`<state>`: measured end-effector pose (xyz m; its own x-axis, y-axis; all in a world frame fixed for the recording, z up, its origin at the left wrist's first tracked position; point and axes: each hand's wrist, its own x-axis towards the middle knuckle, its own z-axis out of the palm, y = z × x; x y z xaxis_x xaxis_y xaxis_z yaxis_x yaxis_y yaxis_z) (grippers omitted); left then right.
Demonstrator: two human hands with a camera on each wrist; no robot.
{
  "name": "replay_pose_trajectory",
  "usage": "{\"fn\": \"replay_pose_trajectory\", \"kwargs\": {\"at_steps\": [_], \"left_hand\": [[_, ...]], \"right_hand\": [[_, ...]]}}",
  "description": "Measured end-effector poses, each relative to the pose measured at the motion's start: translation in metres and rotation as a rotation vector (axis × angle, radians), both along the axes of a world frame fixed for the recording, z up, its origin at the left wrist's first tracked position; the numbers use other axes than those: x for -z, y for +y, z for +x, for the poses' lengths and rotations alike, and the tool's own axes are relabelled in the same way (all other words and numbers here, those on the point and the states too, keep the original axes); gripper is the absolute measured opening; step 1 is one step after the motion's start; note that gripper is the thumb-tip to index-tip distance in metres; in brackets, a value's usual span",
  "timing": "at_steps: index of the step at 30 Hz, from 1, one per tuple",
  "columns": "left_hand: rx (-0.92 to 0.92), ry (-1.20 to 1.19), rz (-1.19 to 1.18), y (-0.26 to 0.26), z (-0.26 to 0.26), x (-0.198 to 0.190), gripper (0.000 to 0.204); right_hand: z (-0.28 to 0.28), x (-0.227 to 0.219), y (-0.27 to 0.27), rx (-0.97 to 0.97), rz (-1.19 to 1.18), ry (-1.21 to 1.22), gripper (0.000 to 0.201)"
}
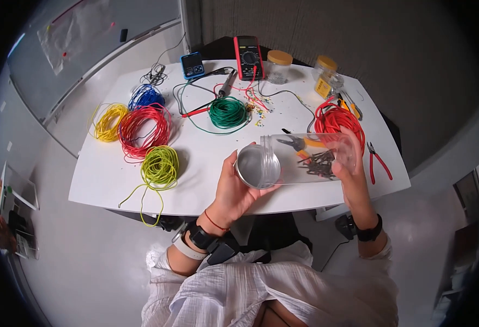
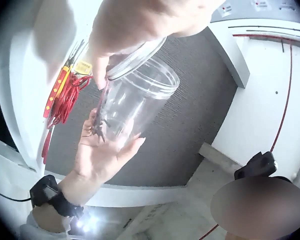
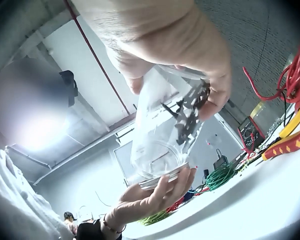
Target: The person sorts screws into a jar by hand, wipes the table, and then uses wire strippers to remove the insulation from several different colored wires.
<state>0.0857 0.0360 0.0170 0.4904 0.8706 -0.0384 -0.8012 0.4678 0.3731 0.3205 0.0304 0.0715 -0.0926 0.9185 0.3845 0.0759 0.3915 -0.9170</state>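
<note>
A clear plastic jar (image 1: 291, 173) lies on its side in the air over the table's front part. My right hand (image 1: 354, 182) grips it round its base end. Small dark slender pieces (image 1: 321, 163) are bunched inside near that end, their kind too blurred to name. My left hand (image 1: 234, 191) holds a round silver lid (image 1: 257, 166) at the jar's mouth, thumb and fingers about its edge. In the left wrist view the lid (image 2: 137, 57) sits tilted beside the threaded rim (image 2: 162, 80), with a gap between them.
Behind the jar are orange-handled pliers (image 1: 299, 144), a red wire coil (image 1: 340, 122) and red-handled cutters (image 1: 378, 163). Yellow, blue, red and lime coils lie left, a green coil (image 1: 227, 113) mid-table. A multimeter (image 1: 249, 57) and yellow-lidded jars (image 1: 279, 68) stand at the back.
</note>
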Motion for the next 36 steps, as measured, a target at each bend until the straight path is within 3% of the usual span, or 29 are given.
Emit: {"fn": "replay_pose_trajectory", "kwargs": {"at_steps": [8, 10, 14, 16, 23, 25, 28, 36], "left_hand": [[-0.044, -0.027, -0.08, 0.006, -0.014, 0.006, 0.058], [-0.037, -0.057, -0.066, 0.008, -0.016, 0.008, 0.058], [-0.014, -0.107, -0.091, 0.012, -0.019, 0.014, 0.057], [-0.023, -0.103, -0.103, 0.014, -0.019, 0.017, 0.056], [-0.054, -0.127, -0.133, 0.016, -0.022, 0.025, 0.049], [-0.181, 0.095, -0.289, 0.019, -0.022, 0.028, 0.046], [-0.166, 0.304, -0.209, 0.021, -0.028, 0.029, 0.044], [-0.11, 0.356, -0.119, 0.015, -0.037, 0.028, 0.04]], "right_hand": [[-0.024, -0.015, 0.014, -0.04, -0.139, -0.051, 0.073], [-0.026, -0.02, 0.02, -0.061, -0.021, -0.247, 0.075], [-0.035, -0.035, 0.026, -0.159, -0.036, -0.221, 0.077], [-0.036, -0.04, 0.027, -0.052, 0.035, -0.481, 0.077], [-0.042, -0.051, 0.031, -0.092, 0.045, -0.496, 0.078], [-0.042, -0.049, 0.032, -0.085, 0.018, -0.517, 0.078], [-0.043, -0.048, 0.033, -0.097, -0.018, -0.509, 0.078], [-0.029, -0.04, 0.036, -0.107, 0.04, -0.422, 0.077]]}}
